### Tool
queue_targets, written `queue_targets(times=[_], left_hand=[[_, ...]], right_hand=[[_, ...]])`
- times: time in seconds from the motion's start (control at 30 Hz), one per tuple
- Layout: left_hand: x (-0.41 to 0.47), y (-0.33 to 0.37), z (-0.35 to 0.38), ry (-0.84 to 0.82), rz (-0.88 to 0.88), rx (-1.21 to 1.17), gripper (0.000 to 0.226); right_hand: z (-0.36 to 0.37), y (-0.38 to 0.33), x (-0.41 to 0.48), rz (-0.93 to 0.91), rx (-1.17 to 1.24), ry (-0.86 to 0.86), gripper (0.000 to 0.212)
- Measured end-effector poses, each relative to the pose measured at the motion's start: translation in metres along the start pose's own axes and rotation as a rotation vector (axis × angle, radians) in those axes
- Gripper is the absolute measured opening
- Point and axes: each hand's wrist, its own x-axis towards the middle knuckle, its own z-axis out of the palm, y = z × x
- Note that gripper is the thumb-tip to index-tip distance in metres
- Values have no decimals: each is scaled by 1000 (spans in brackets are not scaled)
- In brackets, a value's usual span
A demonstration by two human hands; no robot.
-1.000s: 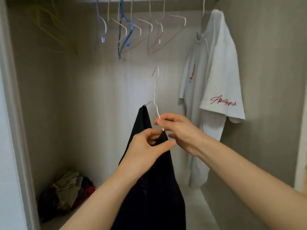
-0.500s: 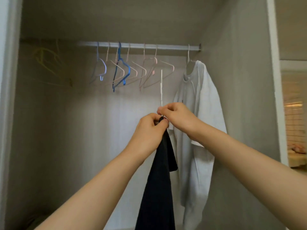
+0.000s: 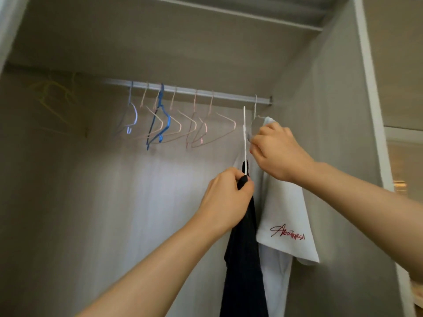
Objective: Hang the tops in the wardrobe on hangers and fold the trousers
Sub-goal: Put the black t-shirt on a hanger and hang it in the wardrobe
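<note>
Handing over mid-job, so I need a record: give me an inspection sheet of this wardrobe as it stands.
Surface: wardrobe floor out of view; rail runs across the top.
Job's things: black top on white hanger, hook just under the rail, not on it; white T-shirt hangs at the rail's right end.
Clutter: empty hangers on the rail, pink and blue; blurred yellow ones at left.
Grippers: left hand grips the black top at the hanger's neck; right hand curled beside the hanger's stem, grip unclear.
Cables: nothing seen.
Surroundings: wardrobe side wall at right.
</note>
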Motion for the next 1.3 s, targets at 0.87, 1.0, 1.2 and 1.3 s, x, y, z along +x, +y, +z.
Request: queue_targets(times=[0.87,1.0,1.2,1.3], left_hand=[[179,-14,26,45,32,140,32],[208,-11,31,106,31,158,40],[228,-8,59,247,36,404,19],[227,-13,80,351,18,472,14]], right_hand=[[107,107,71,277,-48,-48,48],[118,104,68,377,11,-24,30],[133,95,65,381,-20,64,38],[137,95,65,354,-62,112,50]])
